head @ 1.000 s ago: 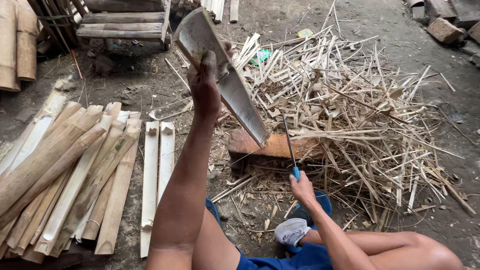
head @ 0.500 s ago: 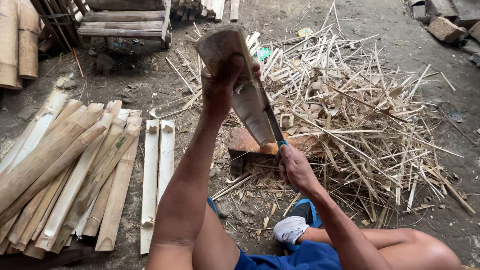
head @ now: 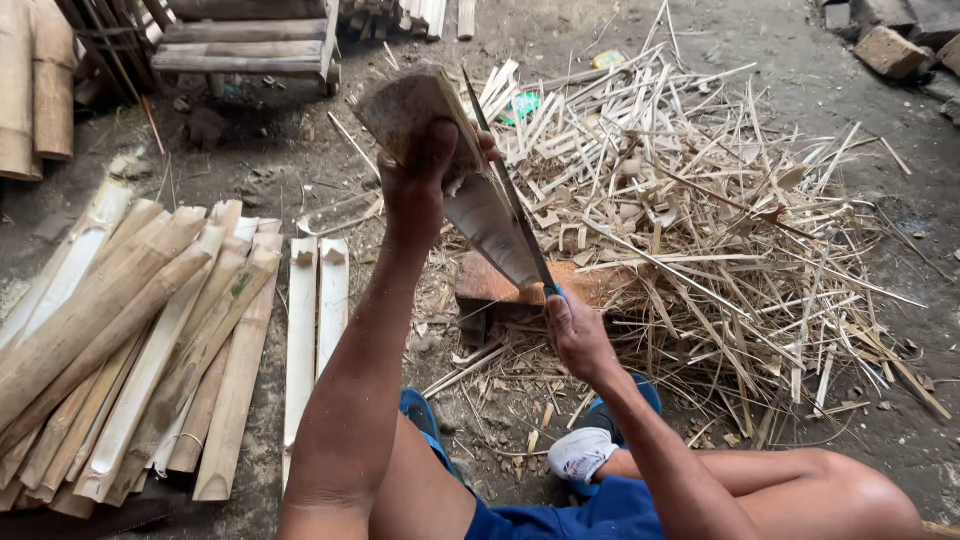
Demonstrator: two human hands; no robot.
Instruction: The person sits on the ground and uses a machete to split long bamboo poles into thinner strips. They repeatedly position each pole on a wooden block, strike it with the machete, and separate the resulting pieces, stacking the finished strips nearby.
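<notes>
The left hand (head: 418, 185), arm extended at frame centre, grips a bamboo slat (head: 470, 195) upright. The right hand (head: 572, 332) is closed around a knife (head: 510, 195); its handle is mostly hidden within the fist.

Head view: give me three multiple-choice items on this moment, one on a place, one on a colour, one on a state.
1. Where does the heap of thin offcuts lie?
A. To the right of the wooden block
B. On the stacked slats
C. In the person's lap

2. What colour is the knife handle where it shows above the right hand?
A. Red
B. Blue
C. Yellow

3. How is the bamboo piece held?
A. Flat on the ground
B. Leaning untouched on the slats
C. Gripped at its top by the left hand, lower end on the block

Answers:
1 A, the offcuts spread right of the block, while the slats lie left.
2 B, a blue tip shows above the fist.
3 C, the left hand wraps the top, with the blade set along its edge.
</notes>
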